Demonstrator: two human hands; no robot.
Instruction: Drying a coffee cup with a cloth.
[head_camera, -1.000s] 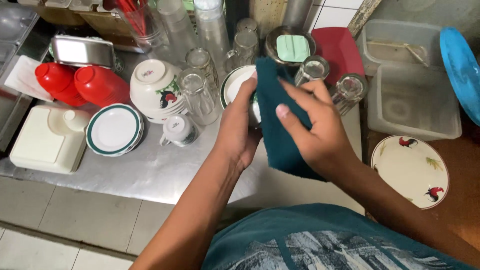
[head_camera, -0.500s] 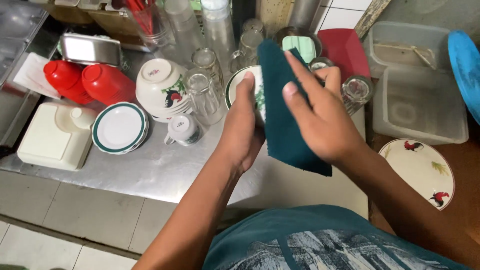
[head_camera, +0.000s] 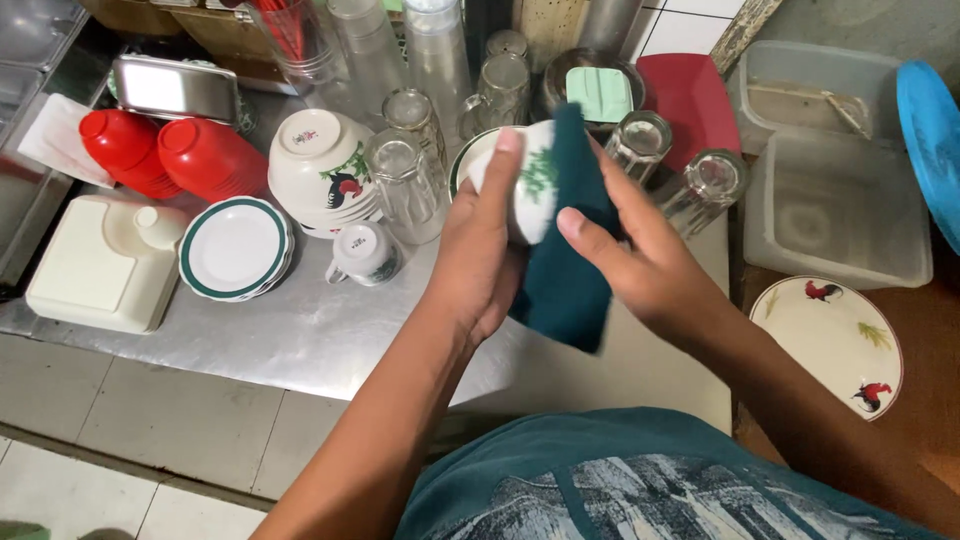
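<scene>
My left hand (head_camera: 482, 250) grips a small white bowl (head_camera: 528, 175) with a green leaf print, held above the steel counter (head_camera: 330, 330). My right hand (head_camera: 640, 260) presses a dark green cloth (head_camera: 565, 270) against the bowl's side; the cloth drapes down below both hands. A green-rimmed white plate (head_camera: 466, 158) lies just behind the bowl, mostly hidden.
Stacked rooster-print bowls (head_camera: 320, 170), a white cup (head_camera: 362, 252), green-rimmed saucers (head_camera: 235, 247), red bowls (head_camera: 170, 155) and several upturned glasses (head_camera: 405, 180) crowd the counter. Clear plastic tubs (head_camera: 840, 215), a red lid (head_camera: 690, 95) and a rooster plate (head_camera: 835, 340) sit at right.
The bowl has been turned in my left hand, so its white printed side now shows. The cloth and my right hand have shifted round to its right side.
</scene>
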